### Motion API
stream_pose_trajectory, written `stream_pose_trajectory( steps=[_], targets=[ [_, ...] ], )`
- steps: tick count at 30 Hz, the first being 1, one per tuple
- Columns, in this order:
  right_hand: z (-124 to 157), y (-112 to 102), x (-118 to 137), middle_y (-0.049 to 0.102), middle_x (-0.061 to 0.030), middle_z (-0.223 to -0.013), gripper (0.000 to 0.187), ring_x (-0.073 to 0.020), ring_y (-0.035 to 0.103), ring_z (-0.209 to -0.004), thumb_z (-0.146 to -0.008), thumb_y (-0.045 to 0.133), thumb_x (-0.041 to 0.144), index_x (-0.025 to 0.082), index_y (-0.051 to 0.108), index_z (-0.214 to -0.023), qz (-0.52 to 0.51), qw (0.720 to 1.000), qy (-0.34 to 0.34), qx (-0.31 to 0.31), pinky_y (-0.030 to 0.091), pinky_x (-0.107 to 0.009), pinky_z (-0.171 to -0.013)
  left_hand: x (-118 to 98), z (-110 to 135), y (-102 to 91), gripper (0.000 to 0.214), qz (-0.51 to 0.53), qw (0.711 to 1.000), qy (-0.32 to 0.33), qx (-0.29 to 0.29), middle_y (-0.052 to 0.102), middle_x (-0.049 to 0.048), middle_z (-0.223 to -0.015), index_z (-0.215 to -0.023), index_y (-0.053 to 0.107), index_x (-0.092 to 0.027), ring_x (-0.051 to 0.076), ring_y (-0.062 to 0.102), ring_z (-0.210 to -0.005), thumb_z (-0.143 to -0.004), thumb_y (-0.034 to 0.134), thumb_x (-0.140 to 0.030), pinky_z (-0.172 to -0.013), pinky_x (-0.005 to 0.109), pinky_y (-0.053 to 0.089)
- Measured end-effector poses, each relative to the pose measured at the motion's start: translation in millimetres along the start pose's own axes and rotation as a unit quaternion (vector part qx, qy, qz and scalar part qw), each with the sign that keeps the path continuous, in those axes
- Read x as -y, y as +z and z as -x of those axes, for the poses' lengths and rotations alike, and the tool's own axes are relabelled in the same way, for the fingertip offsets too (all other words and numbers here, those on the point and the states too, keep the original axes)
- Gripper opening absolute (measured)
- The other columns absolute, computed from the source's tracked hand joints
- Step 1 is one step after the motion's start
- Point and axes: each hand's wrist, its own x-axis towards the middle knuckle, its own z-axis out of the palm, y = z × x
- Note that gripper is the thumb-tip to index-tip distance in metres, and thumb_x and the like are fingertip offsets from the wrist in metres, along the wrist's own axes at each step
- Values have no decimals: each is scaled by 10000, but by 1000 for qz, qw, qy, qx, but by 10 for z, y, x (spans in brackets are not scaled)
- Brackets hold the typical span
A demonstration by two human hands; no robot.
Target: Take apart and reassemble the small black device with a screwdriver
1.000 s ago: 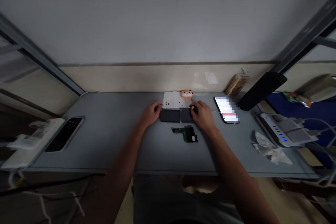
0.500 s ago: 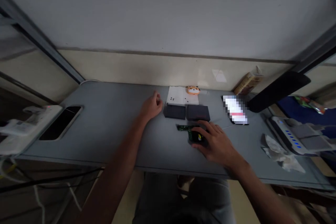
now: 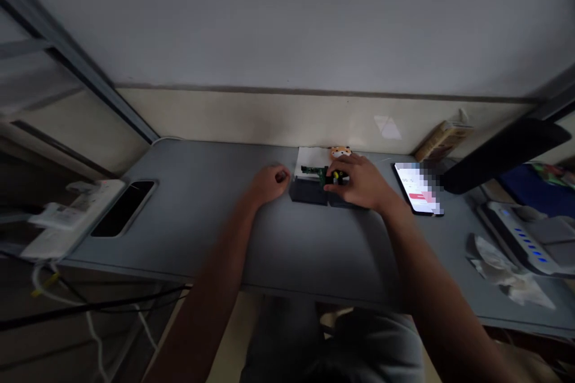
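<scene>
My right hand (image 3: 362,184) grips a small green circuit board (image 3: 317,172) with a black and yellow part, holding it just above two dark grey rectangular casings (image 3: 308,191) at the back of the grey table (image 3: 211,227). Behind them lies a white sheet (image 3: 309,158) with an orange animal-face figure (image 3: 340,151) on its far edge. My left hand (image 3: 269,182) rests on the table just left of the casings, fingers curled in loosely with nothing seen in them.
A lit phone (image 3: 417,188) lies right of my right hand. Farther right are a black lamp head (image 3: 507,152), a cardboard box (image 3: 442,139), a charging hub (image 3: 523,233) and crumpled paper (image 3: 503,266). At left lie a dark phone (image 3: 122,208) and a white power strip (image 3: 67,218).
My right hand came down to the circuit board near the table's middle, took hold of it and carried it back over the dark casings. My left hand stayed beside them.
</scene>
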Motion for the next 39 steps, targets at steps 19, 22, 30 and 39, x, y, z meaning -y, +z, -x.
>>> stream_pose_trajectory(
  steps=[19,22,30,39],
  targets=[
    [150,354,80,727,-98,-1136,250,-273,631,-1025,-816,824,397,230,766,-993,-21,999,14,40,470,-413,-900,-84,-6,-23,207,-58,997,50,24,716,57,-827,-898,733,-201,201,648,-747,-820,543,-223,-759,322,521],
    [155,332,78,727,-90,-1132,236,-276,639,-1034,-810,830,391,249,768,-987,-17,999,10,44,480,-421,-905,-113,15,-28,210,-57,997,48,34,729,70,-867,-914,734,-194,213,667,-779,-829,544,-225,-774,332,536],
    [174,348,76,744,-94,-1077,296,-294,649,-1041,-763,868,426,262,768,-989,12,998,-10,63,512,-438,-889,-196,53,-101,163,-39,997,41,53,742,58,-879,-893,734,-203,217,679,-801,-820,588,-217,-798,336,546],
    [161,17,126,721,-61,-879,286,-210,681,-875,-1015,517,407,228,661,-844,-170,954,41,-245,529,-380,-813,-238,94,-78,209,-72,988,124,-62,716,92,-1123,-1088,709,-211,265,646,-1128,-925,584,-248,-1074,426,470]
  ],
)
